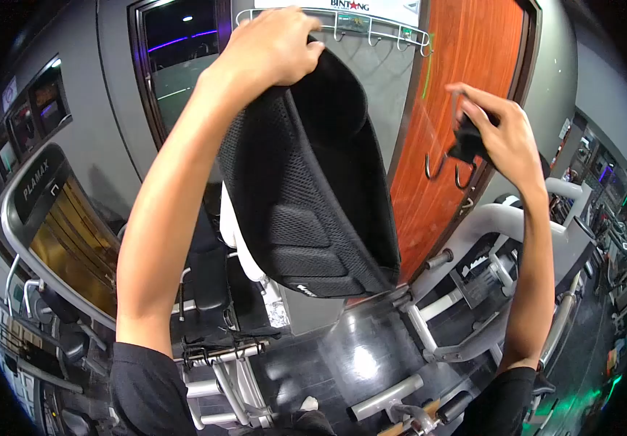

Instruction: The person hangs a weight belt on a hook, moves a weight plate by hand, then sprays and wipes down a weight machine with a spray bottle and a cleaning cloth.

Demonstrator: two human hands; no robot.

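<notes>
The black padded belt [306,189] hangs just below the wire hook rack [371,25], and its top edge rises almost to the rack's left end. The left hand [273,47] is clenched over that top edge, fingers wrapped over the rim, so the whole belt hangs beneath the fist. Its long axis runs steeply down from the rack and leans a little to the right. The wide band is bowed, with its mesh-lined inner face turned toward the camera. The lower end, well below the rack, carries a small white mark.

Down and to the right of the rack, the right hand [499,134] pinches a black strap piece [469,142] between thumb and fingers. Whether this piece joins the belt cannot be told. A clear gap lies between the belt's right edge and this hand. Two metal hooks [444,171] hang just under the strap piece.

The rack's own hooks show bare along its rail, right of the left hand. The orange door [466,65] stands immediately right of the rack, behind the right hand, and a dark window [182,51] lies to the rack's left. Far beneath the rack, pale frames of a gym machine [437,327] crowd the floor, well below the belt's lower end and apart from it. Both forearms are raised, one on each side of the belt.
</notes>
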